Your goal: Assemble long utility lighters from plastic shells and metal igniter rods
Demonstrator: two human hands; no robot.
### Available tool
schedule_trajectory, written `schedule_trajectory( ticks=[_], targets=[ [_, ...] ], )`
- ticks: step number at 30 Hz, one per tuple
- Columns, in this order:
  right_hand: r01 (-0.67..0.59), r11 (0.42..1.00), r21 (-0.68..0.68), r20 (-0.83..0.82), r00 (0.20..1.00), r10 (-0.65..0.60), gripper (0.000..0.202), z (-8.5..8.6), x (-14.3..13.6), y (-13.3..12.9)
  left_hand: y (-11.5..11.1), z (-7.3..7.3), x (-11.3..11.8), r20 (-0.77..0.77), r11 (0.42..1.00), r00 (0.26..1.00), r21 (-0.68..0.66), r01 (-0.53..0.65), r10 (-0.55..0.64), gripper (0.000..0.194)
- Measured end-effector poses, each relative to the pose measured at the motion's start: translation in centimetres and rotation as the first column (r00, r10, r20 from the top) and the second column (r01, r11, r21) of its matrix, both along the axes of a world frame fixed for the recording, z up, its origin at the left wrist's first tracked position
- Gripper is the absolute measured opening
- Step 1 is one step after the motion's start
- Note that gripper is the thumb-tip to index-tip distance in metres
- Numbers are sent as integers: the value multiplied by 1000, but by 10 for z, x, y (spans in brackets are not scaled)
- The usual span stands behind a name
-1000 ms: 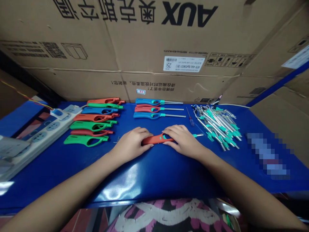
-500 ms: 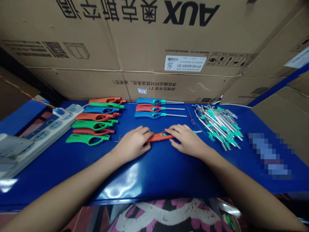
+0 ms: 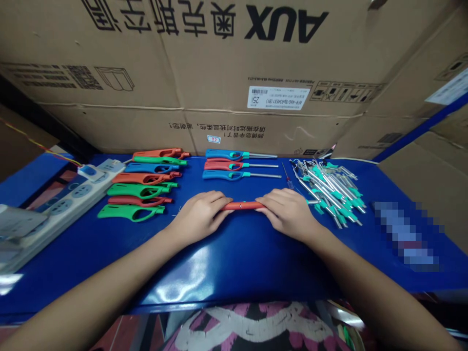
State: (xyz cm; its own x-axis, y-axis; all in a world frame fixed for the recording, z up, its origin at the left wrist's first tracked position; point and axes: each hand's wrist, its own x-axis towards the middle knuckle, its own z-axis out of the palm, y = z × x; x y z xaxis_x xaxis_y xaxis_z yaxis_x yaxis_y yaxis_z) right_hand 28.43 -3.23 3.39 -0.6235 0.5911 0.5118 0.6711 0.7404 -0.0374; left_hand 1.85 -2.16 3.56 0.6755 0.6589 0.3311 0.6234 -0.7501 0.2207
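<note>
Between my two hands an orange gas lighter [image 3: 243,205] lies sideways, its narrow edge turned up. My left hand [image 3: 203,214] is closed around its left end, and my right hand [image 3: 290,212] grips the right end. A short piece of the metal tube shows past my right hand. Beyond my hands lie three lighters with tubes fitted, among them a blue lighter [image 3: 223,174]. A stack of coloured lighter handles [image 3: 131,212] is on the left. Metal tubes with teal parts [image 3: 334,195] form a pile on the right.
A white power strip [image 3: 69,204] runs along the left side. A thin screwdriver [image 3: 289,180] lies near the tube pile. The large cardboard sheet [image 3: 219,97] stands behind the blue table [image 3: 248,273]. At the far right is a blurred-out object [image 3: 407,234].
The orange lighter has been rolled so that its narrow edge faces up and its trigger opening no longer shows. Both my hands have closed more tightly around it.
</note>
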Motion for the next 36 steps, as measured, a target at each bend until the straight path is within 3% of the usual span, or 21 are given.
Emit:
schedule_trajectory(
  ticks=[5,8,11,12,13,15,17,18,19,20,21,22,23,25,26,27,30,36],
  targets=[
    [-26,995,-96,43,999,30,24,-2,-8,-1,-7,-1,7,-7,998,1000,-55,12,-13,27],
    [9,995,-103,64,998,-3,26,-3,-9,0,-8,-1,10,24,990,999,-135,-44,47,28],
    [30,999,-44,47,999,-28,28,1,-7,1,-5,2,10,150,929,974,-353,-111,173,34],
    [35,999,-21,39,999,-34,28,2,-6,1,-4,3,10,205,862,952,-498,-99,227,37],
    [37,999,-2,28,999,-37,29,4,-6,1,-2,4,9,251,754,925,-654,-55,284,41],
    [36,999,26,4,999,-37,27,6,-4,0,1,6,9,293,463,876,-882,93,384,47],
    [25,999,46,-16,1000,-25,24,8,-3,0,3,7,9,290,221,847,-952,210,446,52],
    [18,998,56,-22,1000,-17,22,8,-2,0,3,8,10,279,153,843,-960,234,460,53],
    [11,998,64,-21,1000,-10,20,8,-2,0,2,8,10,265,122,844,-964,235,466,54],
    [6,998,70,-16,1000,-5,19,8,-2,0,1,9,11,250,131,852,-968,213,461,55],
    [3,997,72,-8,1000,-3,19,8,-2,-1,0,11,12,241,191,863,-967,171,444,55],
    [2,997,71,1,1000,-2,18,7,-3,-1,-2,12,12,239,305,877,-946,113,416,54],
    [2,998,66,10,1000,-3,17,6,-3,-1,-4,13,12,239,461,894,-887,43,378,52],
    [-1,999,40,16,1000,0,15,4,-6,-2,-8,16,11,203,767,936,-634,-97,287,43],
    [-3,1000,22,11,1000,3,14,3,-7,-3,-10,17,11,158,866,959,-482,-133,235,39],
    [-7,1000,0,3,1000,7,14,1,-8,-3,-12,17,10,101,927,978,-349,-138,183,38],
    [-10,997,-79,-29,1000,8,14,-2,-9,-2,-14,13,7,-55,988,997,-136,-70,63,39],
    [-18,979,-204,3,1000,19,20,-5,-9,0,-8,5,4,-135,1000,991,10,13,-12,43]
  ],
)
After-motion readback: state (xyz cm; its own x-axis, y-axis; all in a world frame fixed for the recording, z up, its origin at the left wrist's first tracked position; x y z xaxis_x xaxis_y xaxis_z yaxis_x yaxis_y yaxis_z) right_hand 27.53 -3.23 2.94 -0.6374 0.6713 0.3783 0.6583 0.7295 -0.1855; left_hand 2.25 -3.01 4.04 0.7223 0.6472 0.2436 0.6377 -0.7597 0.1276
